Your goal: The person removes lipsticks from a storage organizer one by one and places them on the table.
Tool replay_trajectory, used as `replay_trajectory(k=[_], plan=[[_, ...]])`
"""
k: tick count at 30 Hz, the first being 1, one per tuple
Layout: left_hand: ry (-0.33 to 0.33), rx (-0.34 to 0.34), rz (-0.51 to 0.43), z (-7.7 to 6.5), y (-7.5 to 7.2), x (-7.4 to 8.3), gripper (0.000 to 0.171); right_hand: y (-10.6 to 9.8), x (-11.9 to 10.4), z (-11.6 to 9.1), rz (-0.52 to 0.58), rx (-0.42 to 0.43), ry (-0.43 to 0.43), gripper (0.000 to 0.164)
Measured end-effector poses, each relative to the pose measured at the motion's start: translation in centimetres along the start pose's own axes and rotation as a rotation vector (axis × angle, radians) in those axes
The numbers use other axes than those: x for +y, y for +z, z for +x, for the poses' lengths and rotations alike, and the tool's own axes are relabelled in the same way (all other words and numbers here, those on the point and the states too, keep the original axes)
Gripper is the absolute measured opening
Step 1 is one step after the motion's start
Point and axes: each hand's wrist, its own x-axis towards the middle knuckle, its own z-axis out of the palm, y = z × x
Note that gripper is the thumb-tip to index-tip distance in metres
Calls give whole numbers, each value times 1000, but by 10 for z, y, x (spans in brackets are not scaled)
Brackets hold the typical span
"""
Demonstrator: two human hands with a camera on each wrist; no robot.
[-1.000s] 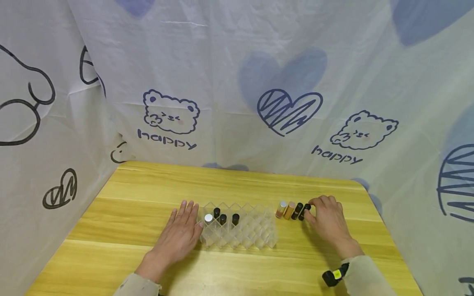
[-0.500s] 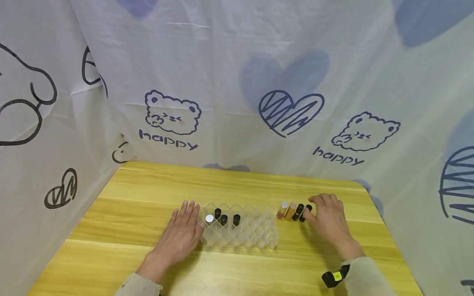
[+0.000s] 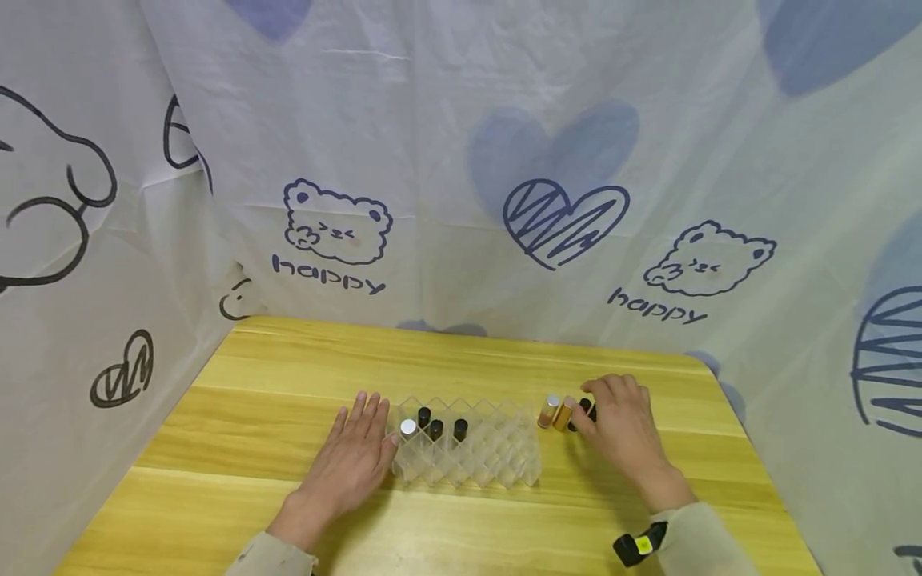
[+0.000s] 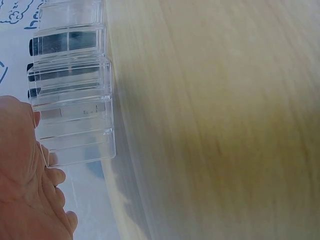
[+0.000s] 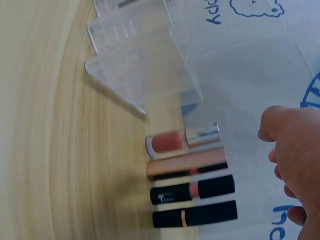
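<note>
My left hand (image 3: 349,460) lies with straight fingers along the left side of a clear plastic lipstick organizer (image 3: 497,460), its thumb at the front corner. Several lipsticks stand in the organizer's left cells, one with a silver-white cap (image 3: 408,427), the others black-capped (image 3: 460,430). My right hand (image 3: 623,424) hovers by a row of upright lip tubes, thumb and fingers apart. In the right wrist view that row shows a pink lip gloss with silver cap (image 5: 167,142), a rose-gold lipstick (image 5: 187,162), a black lipstick (image 5: 170,194) and another black lipstick with gold band (image 5: 210,215).
Both hands work over a yellow wood-grain table (image 3: 461,528). A white curtain (image 3: 446,160) printed with bears and hearts hangs behind it and along the sides. A black device with a yellow label (image 3: 641,546) is strapped at my right wrist.
My right hand has shifted left along the row, from the rightmost black lipstick towards the rose-gold one. The tubes stay standing, and my left hand keeps its place at the organizer.
</note>
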Motion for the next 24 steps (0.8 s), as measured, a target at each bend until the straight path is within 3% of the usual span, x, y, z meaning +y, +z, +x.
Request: replay_trajectory(k=[4,14,24], plan=[[-2,-1,4,0,0,0,64,3,-8,2,3,17,-37,24],[1,5,6,-1,1,0,63,13,-41,10,26,23,-125,26],[5,1,13,0,2,-1,64,28,-82,18,29,-25,-235,26]])
